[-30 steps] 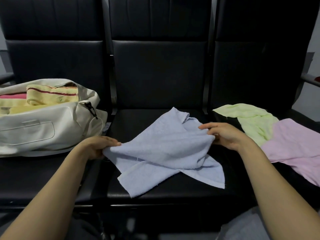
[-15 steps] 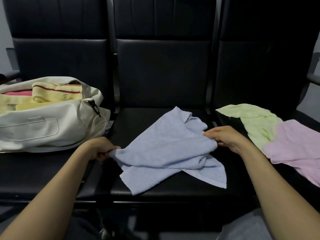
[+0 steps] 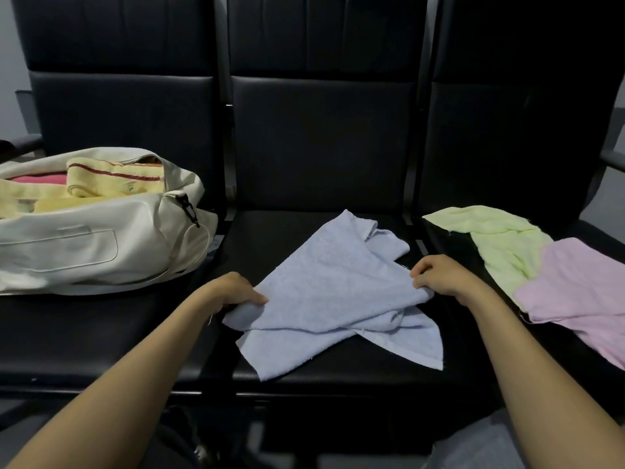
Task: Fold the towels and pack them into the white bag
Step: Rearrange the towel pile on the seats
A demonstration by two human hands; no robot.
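Note:
A light blue towel (image 3: pixel 331 289) lies crumpled on the middle black seat. My left hand (image 3: pixel 233 291) pinches its left corner. My right hand (image 3: pixel 439 275) grips its right edge with curled fingers. The white bag (image 3: pixel 84 245) stands open on the left seat, holding a yellow towel with a red stripe (image 3: pixel 115 179) and a pink one (image 3: pixel 37 180). On the right seat a light green towel (image 3: pixel 500 242) lies partly under a pink towel (image 3: pixel 581 292).
Three black padded seats (image 3: pixel 321 147) with tall backs stand in a row. A black armrest (image 3: pixel 614 160) juts out at the far right. The bag's zipper pull (image 3: pixel 187 208) hangs at its right end.
Both hands have shifted slightly along the blue towel's edges, my right hand sliding down and right. The towel has been drawn a little tighter between them.

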